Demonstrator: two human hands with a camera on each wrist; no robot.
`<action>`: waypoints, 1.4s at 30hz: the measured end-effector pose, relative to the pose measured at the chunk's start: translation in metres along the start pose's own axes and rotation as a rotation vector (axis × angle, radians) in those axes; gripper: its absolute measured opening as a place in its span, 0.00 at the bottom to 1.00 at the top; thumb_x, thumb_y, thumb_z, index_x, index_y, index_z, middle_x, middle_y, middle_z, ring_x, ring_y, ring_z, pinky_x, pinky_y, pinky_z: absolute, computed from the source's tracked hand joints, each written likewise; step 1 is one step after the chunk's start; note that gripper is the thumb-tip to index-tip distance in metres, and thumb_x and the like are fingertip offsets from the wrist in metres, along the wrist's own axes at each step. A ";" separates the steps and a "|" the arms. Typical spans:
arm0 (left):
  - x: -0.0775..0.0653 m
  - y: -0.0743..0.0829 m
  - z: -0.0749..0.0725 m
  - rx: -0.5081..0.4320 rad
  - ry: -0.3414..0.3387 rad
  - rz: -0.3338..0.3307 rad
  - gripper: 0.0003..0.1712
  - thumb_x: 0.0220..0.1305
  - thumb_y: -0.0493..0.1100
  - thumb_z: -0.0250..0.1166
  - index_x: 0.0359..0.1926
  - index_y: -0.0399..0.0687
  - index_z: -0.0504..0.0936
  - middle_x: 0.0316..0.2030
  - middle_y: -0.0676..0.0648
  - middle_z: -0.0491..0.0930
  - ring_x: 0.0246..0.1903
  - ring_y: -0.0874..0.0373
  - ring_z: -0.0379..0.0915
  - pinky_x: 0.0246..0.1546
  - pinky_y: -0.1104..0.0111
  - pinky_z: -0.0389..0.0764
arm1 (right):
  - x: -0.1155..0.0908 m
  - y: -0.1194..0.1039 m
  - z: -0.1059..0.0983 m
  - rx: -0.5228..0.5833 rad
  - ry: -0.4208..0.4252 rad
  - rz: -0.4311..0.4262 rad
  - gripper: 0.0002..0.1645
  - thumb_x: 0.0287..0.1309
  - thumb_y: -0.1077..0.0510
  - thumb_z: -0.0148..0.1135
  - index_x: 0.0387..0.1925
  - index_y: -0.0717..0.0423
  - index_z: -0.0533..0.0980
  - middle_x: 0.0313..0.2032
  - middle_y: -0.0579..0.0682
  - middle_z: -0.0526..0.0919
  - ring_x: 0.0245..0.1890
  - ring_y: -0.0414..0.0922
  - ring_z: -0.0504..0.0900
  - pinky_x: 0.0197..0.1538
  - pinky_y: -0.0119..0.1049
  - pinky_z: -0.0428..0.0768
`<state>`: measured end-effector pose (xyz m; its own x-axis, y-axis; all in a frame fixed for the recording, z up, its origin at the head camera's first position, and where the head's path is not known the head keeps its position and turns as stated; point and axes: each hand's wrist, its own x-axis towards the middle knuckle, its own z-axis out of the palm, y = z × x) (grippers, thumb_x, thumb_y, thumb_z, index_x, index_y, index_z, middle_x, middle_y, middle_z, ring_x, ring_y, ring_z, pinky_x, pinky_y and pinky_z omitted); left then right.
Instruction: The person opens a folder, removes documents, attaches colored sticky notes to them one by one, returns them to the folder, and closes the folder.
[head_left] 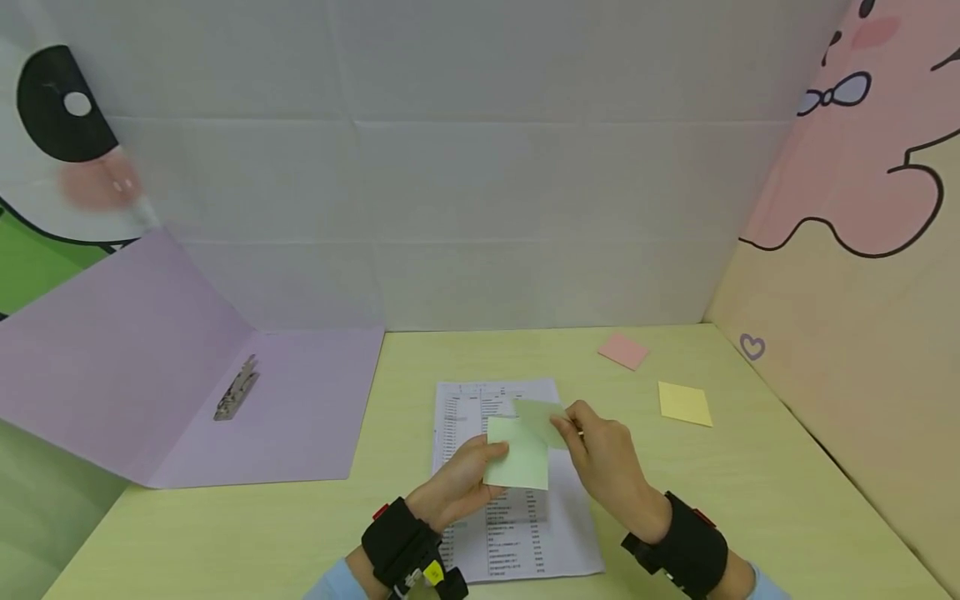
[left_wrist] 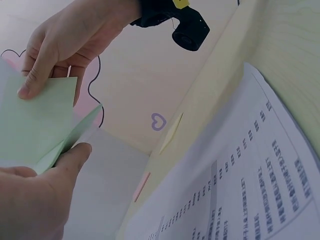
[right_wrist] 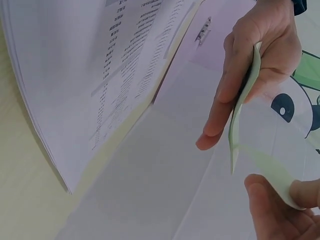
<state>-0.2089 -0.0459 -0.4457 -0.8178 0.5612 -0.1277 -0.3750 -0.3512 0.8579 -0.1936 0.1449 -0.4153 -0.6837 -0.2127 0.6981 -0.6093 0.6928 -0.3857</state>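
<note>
In the head view my left hand (head_left: 459, 482) grips a pale green sticky note pad (head_left: 517, 462) by its left side, thumb on top. My right hand (head_left: 606, 454) pinches the right edge of a single green sticky note (head_left: 536, 410) between thumb and forefinger. That note stands up behind the pad and overlaps it; whether it still sticks to it I cannot tell. Seen in the right wrist view, the pad (right_wrist: 245, 95) is thin and slightly bent. Under both hands lies a stack of printed paper (head_left: 573, 517) on the table.
At the left an opened lilac folder (head_left: 315, 417) with a metal clip (head_left: 238, 390) lies on the table (head_left: 405, 367), its cover raised against the wall. A pink sticky note (head_left: 623, 352) and a yellow sticky note (head_left: 686, 404) lie at the back right.
</note>
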 end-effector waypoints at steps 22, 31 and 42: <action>0.004 -0.001 0.001 0.021 0.037 -0.001 0.26 0.72 0.40 0.38 0.67 0.35 0.49 0.63 0.37 0.57 0.63 0.49 0.59 0.63 0.59 0.62 | 0.000 0.008 -0.022 0.057 0.165 0.007 0.12 0.51 0.68 0.62 0.22 0.56 0.67 0.11 0.40 0.66 0.09 0.25 0.53 0.13 0.20 0.56; 0.030 0.004 0.012 0.066 0.122 -0.016 0.26 0.71 0.38 0.42 0.67 0.36 0.51 0.61 0.35 0.60 0.61 0.46 0.61 0.58 0.55 0.67 | 0.000 0.020 -0.046 0.029 0.232 0.019 0.14 0.48 0.70 0.63 0.21 0.58 0.66 0.09 0.38 0.61 0.09 0.24 0.49 0.12 0.20 0.52; 0.141 -0.023 0.018 0.247 0.322 -0.050 0.24 0.58 0.24 0.49 0.58 0.32 0.63 0.53 0.35 0.69 0.54 0.44 0.69 0.53 0.59 0.73 | -0.010 0.029 -0.058 0.042 0.217 0.132 0.13 0.53 0.67 0.61 0.21 0.58 0.66 0.11 0.44 0.72 0.09 0.27 0.57 0.13 0.22 0.56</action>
<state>-0.3079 0.0548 -0.4751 -0.9108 0.2957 -0.2880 -0.3338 -0.1173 0.9353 -0.1815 0.2072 -0.3981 -0.6594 0.0337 0.7510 -0.5392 0.6749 -0.5038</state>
